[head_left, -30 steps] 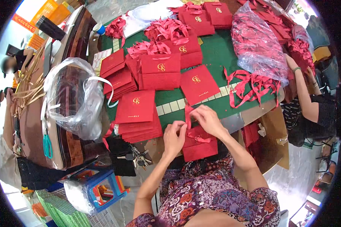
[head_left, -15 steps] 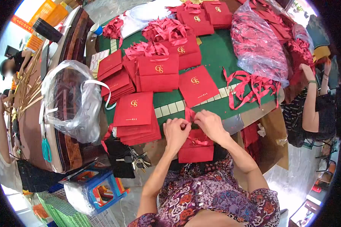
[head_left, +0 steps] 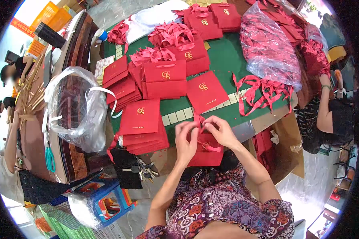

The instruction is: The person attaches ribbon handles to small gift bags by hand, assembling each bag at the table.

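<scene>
Both hands meet over a red bag point(head_left: 205, 157) at the table's near edge. My left hand point(head_left: 186, 137) has its fingers bent at a red ribbon point(head_left: 200, 119); blur hides whether it grips it. My right hand point(head_left: 219, 129) pinches the ribbon from the other side. Just beyond lies a flat red bag point(head_left: 207, 92) with a gold logo. To the left is a stack of flat red bags point(head_left: 140, 117). Behind it, folded bags with ribbon handles point(head_left: 164, 81) stand in a row.
Loose red ribbons point(head_left: 263, 95) and a plastic sack of ribbons point(head_left: 269, 51) lie to the right, near a co-worker's arm point(head_left: 325, 103). A clear plastic bag point(head_left: 77, 107) and teal scissors point(head_left: 50, 158) are at the left. Keys point(head_left: 146, 169) hang by the near edge.
My hands have stayed close together at the ribbon, with the left fingers shifting. The co-worker's hands at the right have moved down and away from the plastic sack.
</scene>
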